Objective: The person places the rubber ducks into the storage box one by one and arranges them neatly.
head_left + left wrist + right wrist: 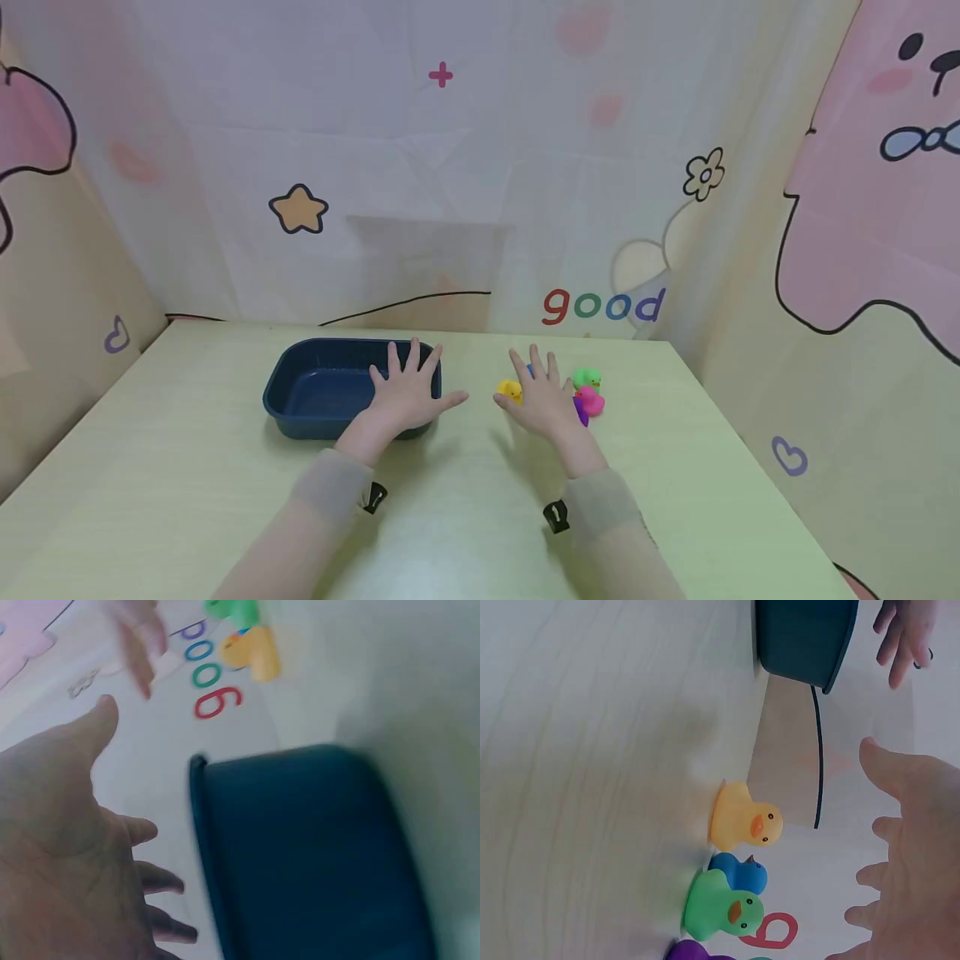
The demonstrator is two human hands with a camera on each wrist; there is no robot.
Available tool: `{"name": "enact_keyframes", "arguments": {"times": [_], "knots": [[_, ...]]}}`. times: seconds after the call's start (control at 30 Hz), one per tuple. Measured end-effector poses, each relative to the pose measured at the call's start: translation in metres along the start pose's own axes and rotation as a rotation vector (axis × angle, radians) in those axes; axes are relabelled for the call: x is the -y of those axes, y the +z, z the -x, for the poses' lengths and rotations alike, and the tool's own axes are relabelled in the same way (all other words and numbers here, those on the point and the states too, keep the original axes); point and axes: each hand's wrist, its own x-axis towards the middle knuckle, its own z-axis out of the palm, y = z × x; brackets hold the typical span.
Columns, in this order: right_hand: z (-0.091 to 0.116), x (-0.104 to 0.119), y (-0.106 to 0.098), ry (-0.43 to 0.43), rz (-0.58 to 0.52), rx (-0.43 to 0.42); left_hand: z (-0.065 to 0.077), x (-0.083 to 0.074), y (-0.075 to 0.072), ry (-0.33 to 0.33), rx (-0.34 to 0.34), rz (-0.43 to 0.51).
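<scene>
My left hand (405, 398), fingers spread and straight, hovers over the right end of a dark blue plastic basin (300, 429). In the left wrist view the palm faces the side of the basin (315, 847) and holds nothing. My right hand (542, 404) is also spread and holds nothing, above a group of small rubber ducks. A yellow duck (509, 390) shows left of its fingers; a green duck (587, 379) and a pink duck (591, 401) are on the right. A purple duck (581, 410) and a blue duck (739, 874) are partly hidden by the hand in the head view.
The ducks and basin stand on a pale wood-grain table (465, 533), toward its far edge. A printed cloth backdrop (480, 167) hangs behind the table and along both sides. Both wrists wear bands with small black devices (556, 517).
</scene>
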Motion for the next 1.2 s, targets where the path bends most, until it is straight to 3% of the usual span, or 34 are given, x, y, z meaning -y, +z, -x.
{"name": "enact_keyframes", "arguments": {"times": [0.27, 0.43, 0.63, 1.0, 1.2], "knots": [[0.003, -0.015, -0.011, -0.032, -0.037, -0.047, 0.003, 0.023, -0.027, 0.004, 0.005, 0.114], [0.003, -0.03, -0.016, -0.041, -0.016, -0.106, 0.004, 0.049, -0.04, 0.016, -0.043, 0.179], [0.004, -0.049, -0.021, -0.023, -0.046, -0.172, 0.009, 0.083, -0.058, -0.032, -0.087, 0.294], [0.009, -0.08, -0.027, 0.089, -0.19, -0.15, 0.016, 0.14, -0.073, -0.104, -0.291, 0.567], [0.013, -0.092, -0.023, 0.134, -0.265, -0.15, 0.02, 0.16, -0.068, -0.222, -0.391, 0.656]]}}
